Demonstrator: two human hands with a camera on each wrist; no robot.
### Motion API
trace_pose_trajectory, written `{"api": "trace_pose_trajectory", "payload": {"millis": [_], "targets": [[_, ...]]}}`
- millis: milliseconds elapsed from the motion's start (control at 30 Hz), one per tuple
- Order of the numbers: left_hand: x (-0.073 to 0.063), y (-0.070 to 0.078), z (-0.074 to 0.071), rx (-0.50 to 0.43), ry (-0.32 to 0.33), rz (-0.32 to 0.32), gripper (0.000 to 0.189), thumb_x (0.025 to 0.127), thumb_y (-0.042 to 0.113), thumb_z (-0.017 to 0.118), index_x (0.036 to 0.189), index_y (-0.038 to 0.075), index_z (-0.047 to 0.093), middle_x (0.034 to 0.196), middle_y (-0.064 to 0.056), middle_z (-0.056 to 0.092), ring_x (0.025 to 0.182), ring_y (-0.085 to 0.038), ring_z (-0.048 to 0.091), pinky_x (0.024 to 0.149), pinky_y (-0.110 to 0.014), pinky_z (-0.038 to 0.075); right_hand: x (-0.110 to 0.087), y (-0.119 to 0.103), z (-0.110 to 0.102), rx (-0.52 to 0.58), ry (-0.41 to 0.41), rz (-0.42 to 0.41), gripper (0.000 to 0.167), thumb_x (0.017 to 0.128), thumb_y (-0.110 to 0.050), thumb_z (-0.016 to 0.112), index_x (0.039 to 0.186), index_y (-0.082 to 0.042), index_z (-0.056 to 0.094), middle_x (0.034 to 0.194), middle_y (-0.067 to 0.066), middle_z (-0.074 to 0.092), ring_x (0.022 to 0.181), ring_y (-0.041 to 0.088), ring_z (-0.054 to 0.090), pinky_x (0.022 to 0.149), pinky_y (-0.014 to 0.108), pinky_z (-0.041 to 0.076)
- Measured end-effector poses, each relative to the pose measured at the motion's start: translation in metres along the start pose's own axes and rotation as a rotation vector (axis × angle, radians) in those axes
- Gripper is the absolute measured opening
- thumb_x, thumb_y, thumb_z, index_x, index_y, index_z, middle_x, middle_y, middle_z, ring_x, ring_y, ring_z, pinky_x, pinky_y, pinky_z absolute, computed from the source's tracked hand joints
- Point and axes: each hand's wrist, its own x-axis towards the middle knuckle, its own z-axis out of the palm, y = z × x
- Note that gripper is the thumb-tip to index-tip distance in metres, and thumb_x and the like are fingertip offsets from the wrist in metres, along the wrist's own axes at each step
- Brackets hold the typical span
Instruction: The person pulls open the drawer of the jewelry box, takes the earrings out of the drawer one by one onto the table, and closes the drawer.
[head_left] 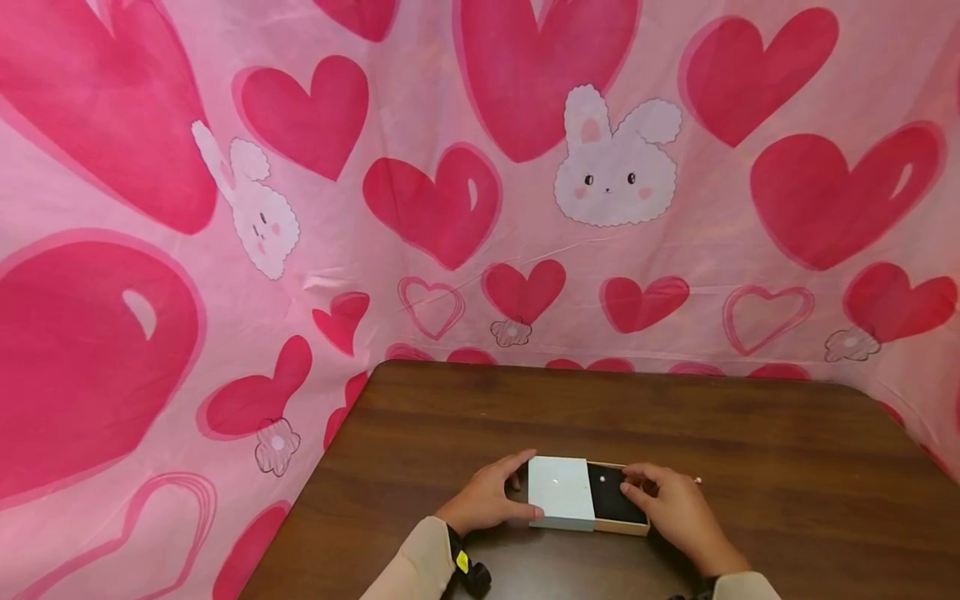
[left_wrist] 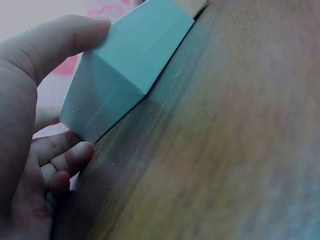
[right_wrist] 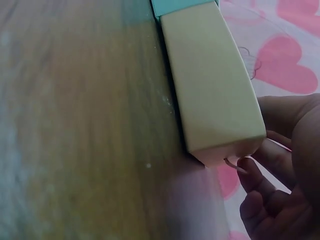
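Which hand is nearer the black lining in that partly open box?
Right. The right hand is at the exposed end of the drawer, right by the black lining; the left hand grips the pale cover at the opposite end.

Tray (head_left: 622,527): right end partly behind right hand (head_left: 682,508);
Lid marks (head_left: 555,481): too small to tell;
Sleeves (head_left: 412,567): cut off below;
Tabletop (left_wrist: 225,125): blurred, wrist views

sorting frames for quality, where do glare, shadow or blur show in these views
Head view: fairly clear, a dull sheen on the table nearest the camera; left wrist view: backdrop washed out at top left, shadow on the wood beside the box cover; right wrist view: table grain smeared and soft, the drawer's edges crisper.
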Motion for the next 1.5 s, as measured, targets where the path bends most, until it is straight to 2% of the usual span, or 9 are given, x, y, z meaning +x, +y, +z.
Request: {"api": "trace_pose_trajectory", "payload": {"millis": [200,333,533,633,833,967,1133,1500], "targets": [[0.001,0.000,-0.001,-0.008,-0.003,-0.006,0.090,0.074,0.056,0.078,0.151,0.030,0.038,0.115,0.012,0.053,0.096,-0.008,0.049,0.080,-0.033,0.043,0.004,-0.001,0.001,-0.079,-0.074,-0.032,0.026,0.081,-0.027,0.080,0.103,-0.016,0.074,0.092,-0.007,0.068,0.081,0.014,0.054,0.074,0.041,0.045],[0.001,-0.001,-0.001,-0.010,-0.003,-0.006,0.090,0.074,0.055,0.078,0.151,0.031,0.038,0.115,0.012,0.053,0.096,-0.007,0.049,0.080,-0.033,0.043,0.006,-0.003,0.001,-0.111,-0.098,-0.044,0.024,0.079,-0.030,0.081,0.100,-0.019,0.074,0.090,-0.009,0.065,0.082,0.015,0.050,0.071,0.039,0.043],[0.000,-0.001,-0.002,-0.027,-0.002,-0.011,0.090,0.074,0.054,0.079,0.151,0.031,0.038,0.118,0.013,0.052,0.096,-0.008,0.049,0.081,-0.033,0.043,0.007,-0.006,0.001,-0.110,-0.095,-0.071,0.020,0.078,-0.026,0.082,0.096,-0.021,0.074,0.082,-0.012,0.059,0.082,0.016,0.047,0.067,0.036,0.040],[0.000,0.000,-0.002,-0.033,0.000,-0.011,0.089,0.075,0.054,0.078,0.151,0.031,0.038,0.117,0.013,0.052,0.096,-0.008,0.049,0.081,-0.034,0.043,0.006,-0.007,0.001,-0.117,-0.081,-0.079,0.020,0.078,-0.026,0.082,0.096,-0.021,0.074,0.084,-0.011,0.059,0.084,0.017,0.048,0.070,0.037,0.041],[0.001,-0.001,-0.002,-0.024,-0.002,-0.019,0.089,0.075,0.054,0.078,0.151,0.031,0.037,0.119,0.013,0.052,0.097,-0.008,0.049,0.083,-0.036,0.044,0.006,-0.006,0.001,-0.121,-0.067,-0.095,0.020,0.078,-0.026,0.082,0.096,-0.021,0.075,0.097,-0.005,0.066,0.097,0.023,0.054,0.081,0.047,0.044],[0.002,-0.001,-0.002,-0.023,-0.004,-0.022,0.089,0.075,0.054,0.078,0.151,0.032,0.037,0.119,0.013,0.052,0.097,-0.008,0.049,0.083,-0.036,0.044,0.007,-0.006,0.002,-0.130,-0.049,-0.134,0.020,0.077,-0.025,0.083,0.094,-0.020,0.075,0.100,-0.002,0.068,0.103,0.028,0.056,0.088,0.054,0.041],[0.001,-0.001,-0.002,-0.024,-0.008,-0.015,0.090,0.075,0.054,0.078,0.151,0.030,0.037,0.112,0.013,0.053,0.095,-0.008,0.049,0.080,-0.034,0.043,0.008,-0.007,0.002,-0.159,-0.051,-0.163,0.020,0.076,-0.025,0.083,0.093,-0.021,0.075,0.100,-0.003,0.068,0.104,0.029,0.057,0.088,0.061,0.036],[0.000,0.000,-0.001,-0.030,-0.013,-0.005,0.089,0.075,0.054,0.078,0.151,0.029,0.037,0.110,0.012,0.052,0.095,-0.008,0.049,0.078,-0.032,0.043,0.014,-0.014,0.004,-0.226,-0.147,-0.200,0.021,0.083,-0.027,0.077,0.102,-0.020,0.074,0.098,-0.010,0.062,0.105,0.030,0.055,0.085,0.065,0.034]]}}
